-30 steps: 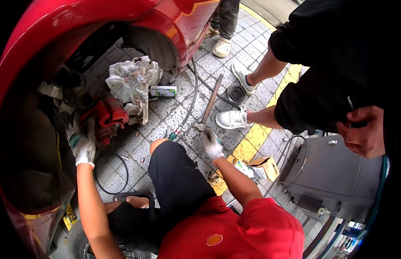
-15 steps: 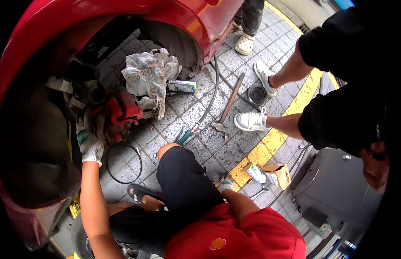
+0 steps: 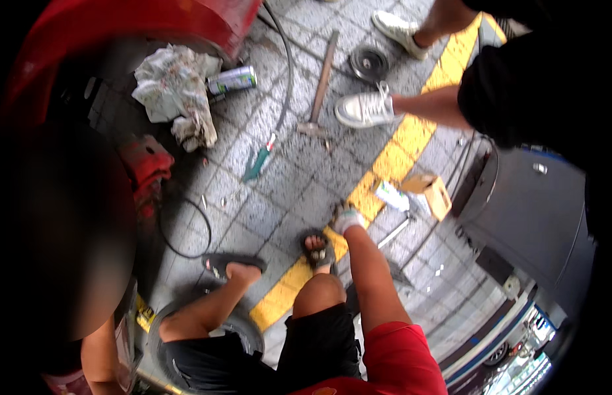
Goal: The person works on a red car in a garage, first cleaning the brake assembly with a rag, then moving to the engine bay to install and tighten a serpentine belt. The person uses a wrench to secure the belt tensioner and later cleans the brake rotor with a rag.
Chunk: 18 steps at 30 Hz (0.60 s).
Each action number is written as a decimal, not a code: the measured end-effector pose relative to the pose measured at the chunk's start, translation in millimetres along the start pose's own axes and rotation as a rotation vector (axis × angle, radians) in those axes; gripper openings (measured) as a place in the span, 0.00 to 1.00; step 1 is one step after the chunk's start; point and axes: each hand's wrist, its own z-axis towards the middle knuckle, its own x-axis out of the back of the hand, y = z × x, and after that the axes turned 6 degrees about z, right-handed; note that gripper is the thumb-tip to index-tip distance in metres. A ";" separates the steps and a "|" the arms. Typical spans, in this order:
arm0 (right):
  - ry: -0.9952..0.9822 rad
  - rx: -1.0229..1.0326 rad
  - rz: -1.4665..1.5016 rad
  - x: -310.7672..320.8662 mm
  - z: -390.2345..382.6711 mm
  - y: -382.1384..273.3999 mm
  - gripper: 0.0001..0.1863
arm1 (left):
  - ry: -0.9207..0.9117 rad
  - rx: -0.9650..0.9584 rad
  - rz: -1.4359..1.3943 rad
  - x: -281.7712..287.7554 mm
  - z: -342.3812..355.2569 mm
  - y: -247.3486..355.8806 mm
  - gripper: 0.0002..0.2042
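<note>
- Since a second ago the right hand (image 3: 347, 217) has left the head of the hammer (image 3: 321, 82) and drawn back to the yellow painted stripe (image 3: 385, 164), and the view has swung away from the red car's wheel arch (image 3: 121, 26) toward the pavement.
- Gloved in white, the right hand now sits low on the paving just beside the person's sandalled foot (image 3: 317, 250); its fingers look curled, but whether they grip anything cannot be told.
- Nearest to it lie a small white box (image 3: 391, 195) and an open cardboard box (image 3: 430, 194), the two touching each other on the stripe's far side, with a thin metal rod (image 3: 395, 232) just below them.
- Left hand: hidden. Only the bare forearm shows at the lower left edge, running up into a dark, blurred patch, so its state cannot be told.
- Well apart from the right hand, the wooden-handled hammer lies flat on the grey pavers, head toward the person, between a black hose (image 3: 286, 72) and another person's white sneaker (image 3: 365, 108).
- A green-handled tool (image 3: 258, 161) lies left of the hammer — further left a crumpled dirty rag (image 3: 174, 89), a spray can (image 3: 232, 79) on its side beside it, and a red mechanical part (image 3: 146, 164) under the arch.
- A round black metal part (image 3: 369, 62) rests above the sneaker; a grey car (image 3: 536, 197) fills the right side.
</note>
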 end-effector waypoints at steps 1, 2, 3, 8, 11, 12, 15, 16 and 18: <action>0.011 0.116 -0.057 6.1 -8.0 -6.4 0.34 | -0.119 0.008 0.021 9.5 -4.0 -0.7 0.34; 0.013 0.037 0.204 28.3 -25.4 -25.3 0.28 | -0.310 0.042 0.059 17.3 -8.0 2.6 0.35; 0.031 -0.042 0.444 50.6 -47.5 -46.9 0.23 | -0.449 0.103 0.014 29.5 -19.6 10.1 0.35; 0.443 0.067 0.976 64.6 -240.0 -87.9 0.16 | -0.303 0.175 -0.927 109.8 -112.6 73.2 0.33; 0.401 -0.121 1.127 54.9 -341.3 -67.8 0.19 | -0.831 -0.077 -0.557 204.4 -171.0 99.1 0.32; 0.344 -0.120 1.059 37.4 -371.0 -46.2 0.20 | -0.999 -0.244 -0.415 246.9 -188.6 110.0 0.33; 0.008 -0.440 0.919 41.2 -474.4 -0.6 0.31 | -1.062 -0.849 -0.276 317.6 -224.6 87.3 0.31; -0.072 -0.352 0.924 68.0 -517.0 19.7 0.34 | -0.996 -0.817 -0.357 338.4 -235.9 81.7 0.31; 0.000 -0.439 0.865 63.6 -584.4 49.1 0.32 | -0.913 -0.730 -0.448 385.2 -241.3 72.7 0.31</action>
